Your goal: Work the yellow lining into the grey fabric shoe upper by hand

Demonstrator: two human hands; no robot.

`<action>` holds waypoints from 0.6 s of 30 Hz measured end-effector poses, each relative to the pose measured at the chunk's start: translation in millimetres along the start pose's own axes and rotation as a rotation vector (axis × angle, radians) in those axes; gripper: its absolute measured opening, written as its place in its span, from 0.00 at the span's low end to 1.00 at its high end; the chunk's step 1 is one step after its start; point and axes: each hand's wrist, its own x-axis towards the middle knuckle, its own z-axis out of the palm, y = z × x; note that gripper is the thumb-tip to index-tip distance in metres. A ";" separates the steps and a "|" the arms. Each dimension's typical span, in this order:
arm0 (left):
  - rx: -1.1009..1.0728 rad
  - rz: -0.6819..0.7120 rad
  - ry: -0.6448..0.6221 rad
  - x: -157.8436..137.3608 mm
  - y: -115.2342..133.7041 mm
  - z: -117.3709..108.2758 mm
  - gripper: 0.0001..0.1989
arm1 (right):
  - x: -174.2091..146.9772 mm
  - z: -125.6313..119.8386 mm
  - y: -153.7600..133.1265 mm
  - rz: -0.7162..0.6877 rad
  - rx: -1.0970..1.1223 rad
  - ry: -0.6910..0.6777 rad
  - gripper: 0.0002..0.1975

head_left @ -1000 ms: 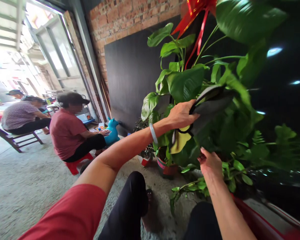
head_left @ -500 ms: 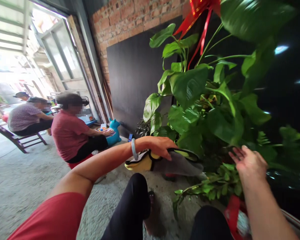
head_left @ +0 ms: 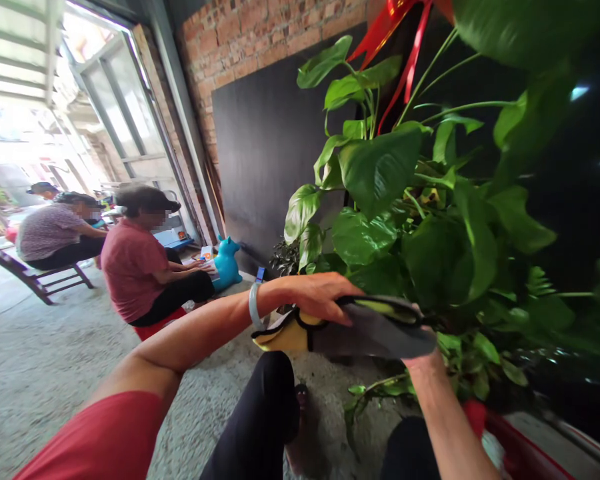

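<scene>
A grey-and-yellow cloth with black edging stretches in front of me above my knees. My left hand, palm down, is closed on its upper edge near the middle, with a pale bangle on the wrist. At the cloth's right end is my right hand, touching it from behind. Most of that hand's fingers are hidden by the cloth, so their grip does not show.
A large leafy plant with a red ribbon rises just beyond my hands, against dark panels. On the left, a person in a red shirt sits near a blue animal-shaped toy. Other people sit farther back, by a wooden chair.
My right hand, open and apart from the cloth before, has moved left to its right end. The cloth has shifted slightly right, still in my left hand.
</scene>
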 end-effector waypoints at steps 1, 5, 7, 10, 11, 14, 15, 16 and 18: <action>-0.028 0.001 0.092 0.8 3.6 -5.4 0.13 | -11.8 4.4 3.8 -0.023 0.015 -0.004 0.17; -0.148 0.072 0.516 14.7 23.3 -21.5 0.16 | -53.4 27.8 11.4 -0.214 -0.027 -0.015 0.20; -0.157 0.122 0.694 23.9 32.9 -22.5 0.17 | -67.7 39.4 7.3 -0.293 -0.075 -0.040 0.18; -0.144 0.178 0.828 31.9 39.9 -18.4 0.19 | -79.1 51.4 -16.7 -0.378 -0.136 -0.084 0.17; -0.140 0.175 0.842 32.4 39.2 -16.9 0.19 | -79.8 53.1 -29.7 -0.426 -0.183 -0.095 0.18; -0.131 0.088 0.846 28.9 29.0 -14.6 0.18 | -71.5 46.4 -74.9 -0.627 -0.373 -0.028 0.21; -0.134 0.054 0.844 26.7 23.9 -14.4 0.18 | -65.3 39.8 -88.7 -0.694 -0.432 0.024 0.21; -0.141 0.030 0.843 24.3 18.6 -14.2 0.17 | -57.8 31.2 -100.0 -0.747 -0.465 0.087 0.22; -0.160 0.014 0.841 20.2 9.5 -13.8 0.17 | -40.5 11.1 -112.8 -0.769 -0.466 0.219 0.21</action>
